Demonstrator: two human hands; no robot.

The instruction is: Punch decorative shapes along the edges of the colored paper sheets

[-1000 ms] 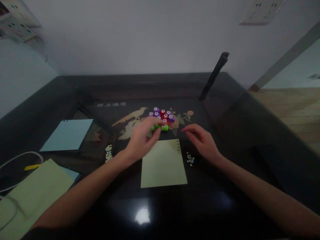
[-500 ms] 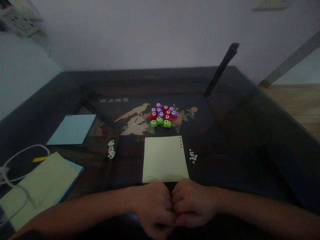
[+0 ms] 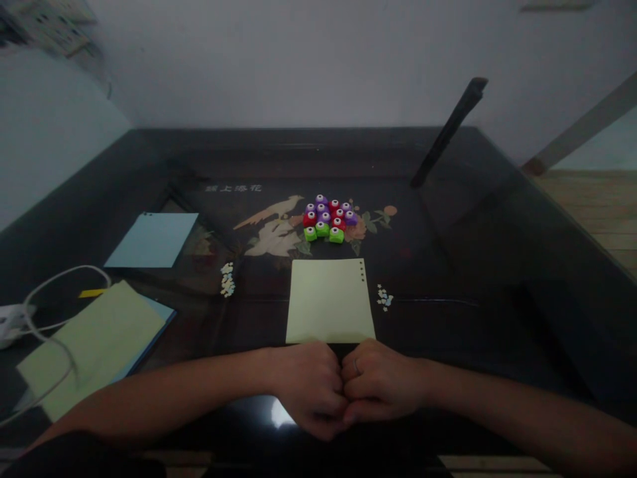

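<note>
My left hand (image 3: pixel 309 386) and my right hand (image 3: pixel 381 384) rest as closed fists on the dark glossy table (image 3: pixel 478 265), knuckles touching each other, nothing visible in either. They lie just below the near edge of a pale green paper sheet (image 3: pixel 329 301) with a row of small holes at its top right corner. Beyond the sheet sits a tight cluster of small purple, red and green craft punches (image 3: pixel 328 218).
Little piles of paper cut-outs (image 3: pixel 227 279) (image 3: pixel 383 297) lie on both sides of the sheet. A light blue sheet (image 3: pixel 154 239) and a stack of green and blue paper (image 3: pixel 95 344) lie at left, by a white cable (image 3: pixel 44 292). A dark bar (image 3: pixel 448 133) leans at the back right.
Both hands pulled back from the punches to the near edge and closed into fists against each other. The view shifted slightly since half a second ago.
</note>
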